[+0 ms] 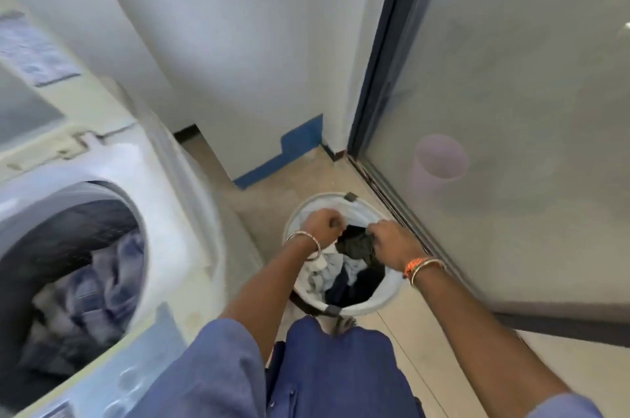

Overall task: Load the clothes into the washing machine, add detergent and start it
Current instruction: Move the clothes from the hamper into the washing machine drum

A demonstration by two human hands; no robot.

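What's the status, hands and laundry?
Left hand and right hand gripping clothes in round white laundry basket. White top-load washing machine open, partly loaded. Nothing blocking.

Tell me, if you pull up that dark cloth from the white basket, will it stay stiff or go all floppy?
Probably floppy: the dark cloth already lies crumpled in folds among other clothes in the basket. It likely hangs and drapes from the hands gripping it. It may drag neighbouring pieces along, since everything is tangled together.

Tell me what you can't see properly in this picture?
- Head view: washing machine is motion-blurred and cut off by the left edge; controls unreadable.
- Both hands' fingertips are buried in basket clothes.
- Pink shape is hazy behind frosted glass.
- No detergent visible.
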